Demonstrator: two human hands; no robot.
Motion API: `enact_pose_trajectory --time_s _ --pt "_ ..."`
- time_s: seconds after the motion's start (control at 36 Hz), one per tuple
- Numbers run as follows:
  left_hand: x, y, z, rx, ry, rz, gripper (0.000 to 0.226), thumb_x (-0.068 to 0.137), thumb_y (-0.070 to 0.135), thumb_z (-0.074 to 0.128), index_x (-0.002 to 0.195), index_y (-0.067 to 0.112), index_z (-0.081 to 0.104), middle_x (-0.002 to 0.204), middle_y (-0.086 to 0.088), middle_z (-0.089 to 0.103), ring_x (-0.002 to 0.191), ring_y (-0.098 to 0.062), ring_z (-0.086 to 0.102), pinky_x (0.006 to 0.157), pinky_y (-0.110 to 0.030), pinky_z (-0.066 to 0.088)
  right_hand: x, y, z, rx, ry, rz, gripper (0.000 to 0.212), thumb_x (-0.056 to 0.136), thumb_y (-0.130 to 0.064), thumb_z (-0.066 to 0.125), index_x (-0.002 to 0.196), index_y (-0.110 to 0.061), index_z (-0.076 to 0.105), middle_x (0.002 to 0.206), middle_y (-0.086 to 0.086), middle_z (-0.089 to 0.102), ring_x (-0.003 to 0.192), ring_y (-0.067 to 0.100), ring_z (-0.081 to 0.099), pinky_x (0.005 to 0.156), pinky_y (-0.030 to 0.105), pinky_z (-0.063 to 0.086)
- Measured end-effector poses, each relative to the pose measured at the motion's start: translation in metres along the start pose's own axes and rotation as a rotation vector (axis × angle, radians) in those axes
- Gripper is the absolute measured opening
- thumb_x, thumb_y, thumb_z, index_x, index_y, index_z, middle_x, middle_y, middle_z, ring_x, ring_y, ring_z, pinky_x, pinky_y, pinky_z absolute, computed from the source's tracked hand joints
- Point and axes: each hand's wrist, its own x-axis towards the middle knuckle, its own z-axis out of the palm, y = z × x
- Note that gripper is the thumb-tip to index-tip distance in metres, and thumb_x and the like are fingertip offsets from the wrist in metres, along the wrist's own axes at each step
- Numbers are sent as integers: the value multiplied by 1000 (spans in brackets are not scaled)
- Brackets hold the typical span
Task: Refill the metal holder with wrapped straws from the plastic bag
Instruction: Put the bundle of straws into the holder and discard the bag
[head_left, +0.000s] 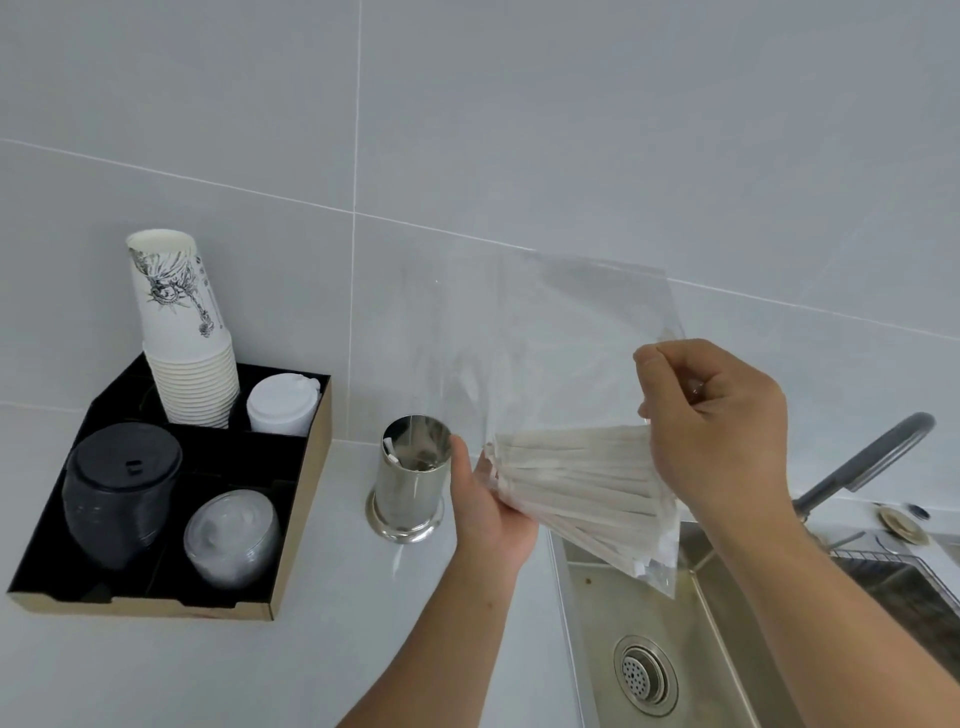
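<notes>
Both hands hold the clear plastic bag (545, 364) of wrapped straws (576, 483) just right of the metal holder (413, 480) on the table (208, 670): the right hand (722, 421) has its grip pinching the bag, the left hand (488, 499) has its grip curled under the straw ends.

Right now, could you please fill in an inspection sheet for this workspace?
Surface: pale grey countertop, bare in front of the tray.
Job's things: shiny cylindrical metal holder upright beside the sink, nearly empty; clear plastic bag held above the sink edge with paper-wrapped straws bunched inside.
Clutter: black cardboard organiser tray holding a stack of white paper cups, white lids, black lids and clear lids.
Hands: left hand holds the straw ends through the bag; right hand pinches the bag.
Cables: nothing seen.
Surroundings: steel sink with drain, grey tap, grey tiled wall.
</notes>
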Motion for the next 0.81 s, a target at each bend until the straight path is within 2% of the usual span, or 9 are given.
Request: enact_pose_trajectory --time_s 0.06,0.17,0.31,0.39,0.47,0.58,0.69,0.81 --pt "1 -1 1 -2 -19 4 68 82 67 56 126 17 64 126 -12 67 113 -32 65 87 -44 55 2 1 1 -16 -14 -13 25 93 -23 60 69 -22 65 58 8 56 53 22 50 47 16 37" --pt "6 0 2 -24 -18 16 70 82 65 57 131 16 61 126 -12 67 113 -31 65 86 -44 57 11 1 5 -43 -36 -36 25 94 -23 59 69 -23 65 56 5 51 44 9 41 45 11 34" --pt "10 5 2 -32 5 38 70 82 64 58 130 13 61 129 -13 65 113 -31 65 94 -43 52 18 1 13 -72 -59 -72 24 94 -25 59 73 -20 68 53 8 50 43 12 40 46 15 35" --pt "13 9 0 -47 25 52 60 84 61 58 118 12 64 120 -13 68 110 -32 66 96 -44 51 20 1 19 -74 -72 -66 24 94 -25 59 72 -20 68 50 9 46 42 14 38 46 20 37" --pt "15 12 -1 -46 57 47 54 84 59 59 117 16 61 122 -11 64 122 -31 59 103 -45 46 20 3 22 -84 -79 -69 24 94 -23 58 72 -20 68 46 3 42 41 13 36 45 18 34" --pt "18 13 -4 -69 47 36 48 84 57 60 108 16 65 106 -9 70 102 -29 67 83 -40 57 21 6 24 -108 -90 -81 22 94 -23 59 74 -19 69 50 5 47 42 13 39 46 17 35" --pt "19 12 -3 -86 58 36 50 84 55 62 114 15 64 110 -12 71 101 -30 69 75 -41 60 26 5 27 -110 -98 -77 21 93 -24 59 75 -22 69 48 1 46 42 13 40 46 14 34" --pt "21 11 0 -121 71 53 45 85 51 64 111 14 63 104 -10 72 93 -30 72 69 -42 61 35 3 28 -124 -91 -81 22 93 -25 58 73 -24 68 49 -1 49 42 11 43 49 12 36"
